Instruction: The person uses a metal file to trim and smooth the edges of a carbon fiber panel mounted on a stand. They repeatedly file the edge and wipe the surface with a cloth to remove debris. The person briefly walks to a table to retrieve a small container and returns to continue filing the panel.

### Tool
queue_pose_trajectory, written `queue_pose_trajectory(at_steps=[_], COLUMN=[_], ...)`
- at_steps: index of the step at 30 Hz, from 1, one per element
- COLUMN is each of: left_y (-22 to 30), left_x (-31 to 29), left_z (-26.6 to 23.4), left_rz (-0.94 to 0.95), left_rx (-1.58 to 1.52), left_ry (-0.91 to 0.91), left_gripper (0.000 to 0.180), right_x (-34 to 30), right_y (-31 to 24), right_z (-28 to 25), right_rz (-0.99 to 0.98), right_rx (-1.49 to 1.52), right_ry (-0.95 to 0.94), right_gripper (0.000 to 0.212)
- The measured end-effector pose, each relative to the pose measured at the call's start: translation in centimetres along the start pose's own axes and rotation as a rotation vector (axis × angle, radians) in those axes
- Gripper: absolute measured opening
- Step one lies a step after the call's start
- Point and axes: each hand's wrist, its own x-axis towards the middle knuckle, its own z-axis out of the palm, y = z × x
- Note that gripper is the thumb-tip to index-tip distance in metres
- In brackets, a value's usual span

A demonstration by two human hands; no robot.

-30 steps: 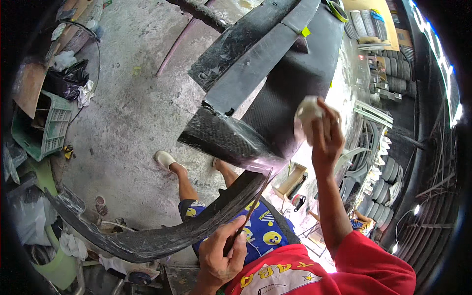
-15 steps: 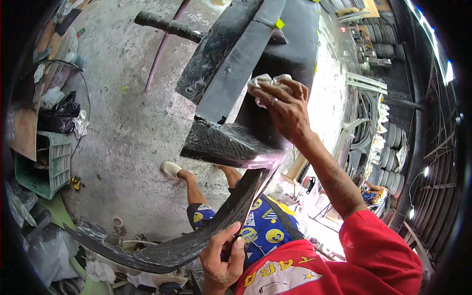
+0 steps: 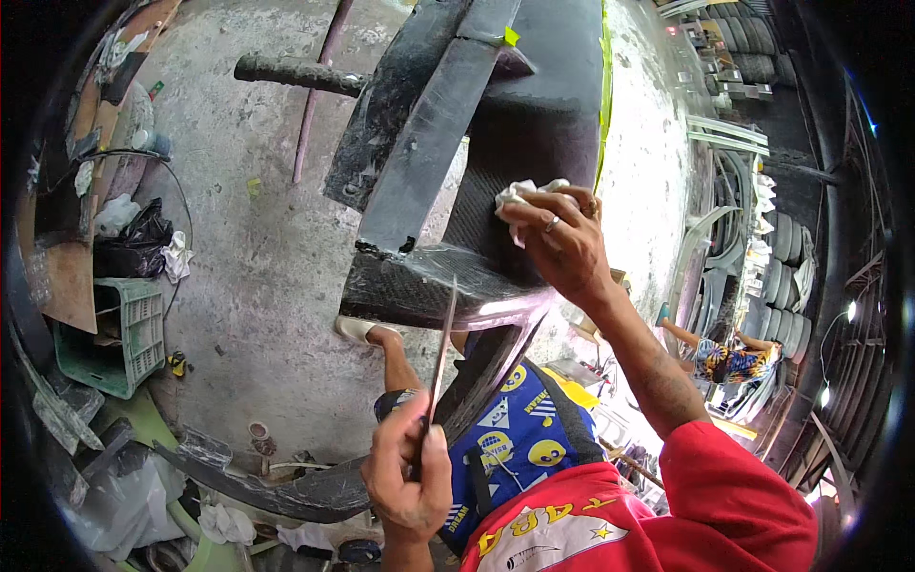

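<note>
A large black carbon-fibre panel (image 3: 534, 124), with a woven sheen and a long curved arm, stretches away in front of me. My right hand (image 3: 567, 238) is closed round a crumpled white cloth (image 3: 515, 202), over the panel's dark recessed face; whether the cloth touches the surface I cannot tell. At the lower middle, my left hand (image 3: 410, 472) grips a thin pointed blade (image 3: 443, 348), like a slim knife. Its tip points up and away, in front of the panel's near edge. The blade's handle is mostly hidden in my fingers.
A green plastic crate (image 3: 143, 338) and a black plastic bag (image 3: 143, 243) stand at the left. A dark bar (image 3: 295, 74) juts out beside the panel. Yellow-green tape (image 3: 604, 105) lines its right edge. Another person (image 3: 734, 362) is farther off at right, near stacked tires (image 3: 782, 248).
My left hand has swung the blade up, away from the panel's curved arm. My right hand has drawn the cloth slightly nearer along the panel. The view has shifted a little.
</note>
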Motion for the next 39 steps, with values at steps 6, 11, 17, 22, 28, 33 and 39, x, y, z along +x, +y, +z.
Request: queue_pose_trajectory(at_steps=[6, 11, 17, 22, 28, 33, 39], left_y=[2.6, 3.6, 5.3, 6.0, 5.4, 5.1, 4.8], left_x=[5.2, 8.2, 10.6, 11.0, 10.7, 10.8, 10.8], left_z=[3.5, 6.9, 10.5, 12.3, 13.7, 14.1, 13.7], left_rz=[0.004, -0.067, -0.074, -0.151, -0.179, -0.184, -0.157], left_rx=[0.174, 0.184, 0.328, 0.361, 0.325, 0.301, 0.327], left_ry=[-0.055, -0.015, 0.012, 0.0, 0.018, 0.041, 0.061], left_gripper=[0.034, 0.034, 0.037, 0.038, 0.038, 0.038, 0.037], right_x=[-1.4, 2.2, 6.9, 6.5, 6.2, 6.5, 6.8], right_y=[-0.9, -0.3, -0.6, 1.3, 2.1, 1.8, 1.3], right_z=[-1.8, -4.7, -4.0, -1.2, -0.8, -1.0, -0.7], right_rz=[0.003, -0.009, 0.792, 0.802, 0.86, 0.854, 0.862], right_rx=[0.143, 0.434, 1.285, 1.633, 1.749, 1.687, 1.638], right_ry=[-0.144, -0.106, -0.599, -0.483, -0.494, -0.492, -0.475], right_gripper=[0.041, 0.037, 0.032, 0.044, 0.05, 0.051, 0.051])
